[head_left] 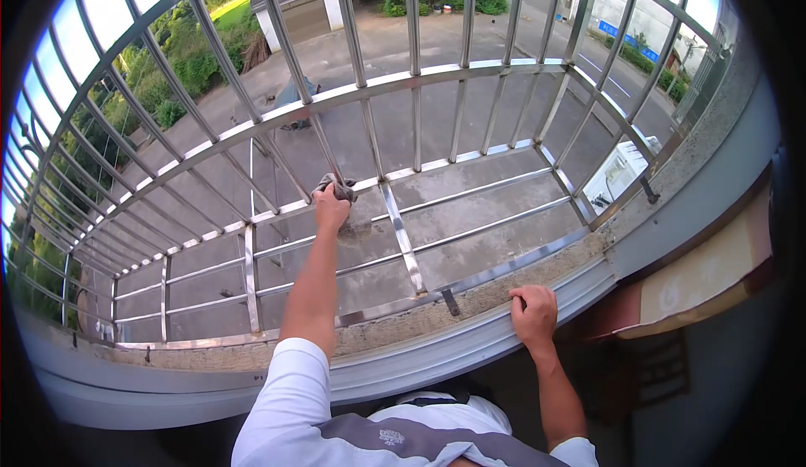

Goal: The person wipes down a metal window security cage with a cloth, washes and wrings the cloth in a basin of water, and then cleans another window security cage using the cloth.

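Observation:
My left hand (332, 208) reaches out over the sill and is closed around a crumpled grey cloth (337, 186). The cloth touches the lower front rail (445, 161) of the metal window cage, beside an upright bar. Near the inner edge of the sill, my right hand (534, 313) rests with its fingers curled over the rough concrete ledge (487, 293). Whether anything lies inside those fingers is hidden.
Upright bars (415, 18) and a middle rail (382, 80) surround the reach. Crossbars (403, 245) span the cage floor. A dark bracket (451, 302) stands on the ledge, another (649, 189) at right. A patterned curtain (697, 286) hangs at the right.

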A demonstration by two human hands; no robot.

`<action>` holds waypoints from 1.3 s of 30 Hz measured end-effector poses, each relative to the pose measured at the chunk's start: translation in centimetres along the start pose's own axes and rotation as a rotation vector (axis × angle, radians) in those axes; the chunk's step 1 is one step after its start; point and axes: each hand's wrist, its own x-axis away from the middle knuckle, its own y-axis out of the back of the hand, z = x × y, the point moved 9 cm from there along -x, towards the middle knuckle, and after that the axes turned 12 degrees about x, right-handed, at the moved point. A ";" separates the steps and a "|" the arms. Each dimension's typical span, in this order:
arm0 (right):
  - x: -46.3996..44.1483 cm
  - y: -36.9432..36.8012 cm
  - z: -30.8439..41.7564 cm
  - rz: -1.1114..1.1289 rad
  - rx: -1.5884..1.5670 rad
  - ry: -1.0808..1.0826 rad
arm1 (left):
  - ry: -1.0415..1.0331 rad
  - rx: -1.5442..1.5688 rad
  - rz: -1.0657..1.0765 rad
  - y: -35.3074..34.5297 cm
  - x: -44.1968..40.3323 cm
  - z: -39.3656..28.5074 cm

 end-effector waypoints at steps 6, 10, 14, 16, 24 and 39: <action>-0.1 0.4 0.5 -0.013 0.003 0.033 | -0.095 -0.229 0.367 1.2 1.5 0.9; -0.2 0.2 0.5 0.007 0.006 0.031 | 0.085 0.042 0.425 2.5 2.7 2.8; -0.2 0.2 0.6 0.010 0.005 0.045 | -0.056 0.473 0.212 1.4 3.2 -0.9; -0.3 0.2 0.5 0.012 0.012 0.054 | -0.171 0.679 0.166 -0.1 3.0 -3.6; -0.2 0.0 0.4 0.001 -0.004 0.014 | -0.217 -0.250 0.114 -2.6 4.0 -4.7; -0.1 0.1 0.7 0.021 0.004 0.052 | 0.169 1.094 -0.586 11.1 2.2 10.7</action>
